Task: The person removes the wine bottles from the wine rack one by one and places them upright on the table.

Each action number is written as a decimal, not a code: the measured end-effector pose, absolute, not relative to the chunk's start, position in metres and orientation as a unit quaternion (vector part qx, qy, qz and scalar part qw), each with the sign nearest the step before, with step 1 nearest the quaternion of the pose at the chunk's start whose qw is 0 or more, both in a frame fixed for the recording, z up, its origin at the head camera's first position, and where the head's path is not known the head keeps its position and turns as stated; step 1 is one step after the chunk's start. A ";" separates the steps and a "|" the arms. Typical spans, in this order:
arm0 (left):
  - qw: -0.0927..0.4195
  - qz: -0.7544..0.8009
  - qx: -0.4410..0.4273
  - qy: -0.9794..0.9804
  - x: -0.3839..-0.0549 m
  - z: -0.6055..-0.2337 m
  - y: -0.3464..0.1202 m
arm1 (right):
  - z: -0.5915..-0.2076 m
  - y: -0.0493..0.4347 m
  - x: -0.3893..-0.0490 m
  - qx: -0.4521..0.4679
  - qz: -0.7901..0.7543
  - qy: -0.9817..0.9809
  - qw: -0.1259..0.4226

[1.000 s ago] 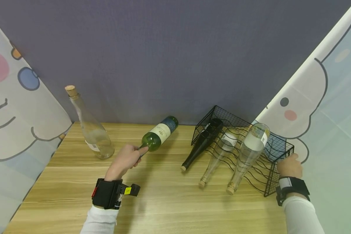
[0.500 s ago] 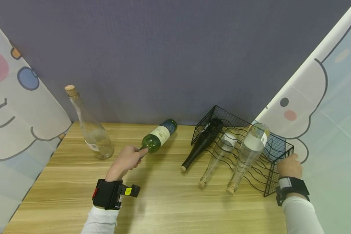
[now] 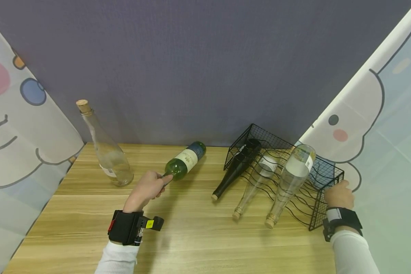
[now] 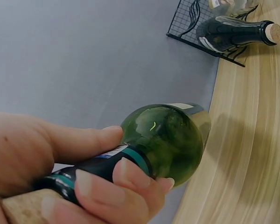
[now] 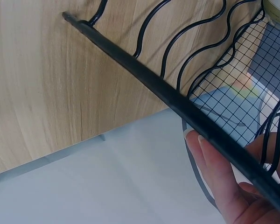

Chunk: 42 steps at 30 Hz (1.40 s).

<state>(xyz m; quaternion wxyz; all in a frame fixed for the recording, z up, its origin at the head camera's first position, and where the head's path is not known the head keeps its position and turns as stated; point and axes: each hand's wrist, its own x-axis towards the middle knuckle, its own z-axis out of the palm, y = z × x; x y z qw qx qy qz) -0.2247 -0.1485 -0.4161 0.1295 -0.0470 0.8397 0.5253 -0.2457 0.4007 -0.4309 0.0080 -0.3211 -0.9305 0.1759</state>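
Observation:
A green wine bottle point(image 3: 187, 160) with a cream and blue label lies tilted, its base pointing away to the back. My left hand point(image 3: 147, 190) grips it by the neck. In the left wrist view the thumb and curled fingers wrap the dark neck sleeve, and a cork point(image 4: 30, 205) shows at the near end. At the far right, my right hand point(image 3: 340, 195) holds the end frame of a black wire bottle rack point(image 3: 323, 173). The right wrist view has its fingers point(image 5: 217, 168) behind the dark bar and the thumb on the inner side.
In the rack lie a dark bottle point(image 3: 238, 167), a clear bottle point(image 3: 258, 182) and a larger clear bottle point(image 3: 291, 182), corks toward me. A tall corked clear bottle point(image 3: 111, 156) stands at the left of the wooden table point(image 3: 205, 243). A grey wall point(image 3: 191, 76) rises behind.
The green bottle's base has swung slightly down and to the left, while my left hand keeps its hold on the neck. My right hand and the rack have stayed put.

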 end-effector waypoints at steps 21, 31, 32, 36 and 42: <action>0.132 0.494 -0.047 0.858 -0.223 -0.420 -0.144 | -0.430 0.402 -0.245 -0.315 0.177 -0.932 0.008; 0.167 0.526 -0.020 0.834 -0.222 -0.421 -0.149 | -0.432 0.401 -0.245 -0.319 0.176 -0.931 0.004; 0.173 0.529 -0.016 0.830 -0.222 -0.421 -0.149 | -0.431 0.401 -0.245 -0.319 0.175 -0.932 0.004; 0.194 0.539 -0.005 0.820 -0.221 -0.419 -0.150 | -0.431 0.401 -0.246 -0.321 0.174 -0.931 0.006; 0.209 0.542 -0.024 0.814 -0.221 -0.421 -0.152 | -0.431 0.401 -0.246 -0.324 0.176 -0.929 0.007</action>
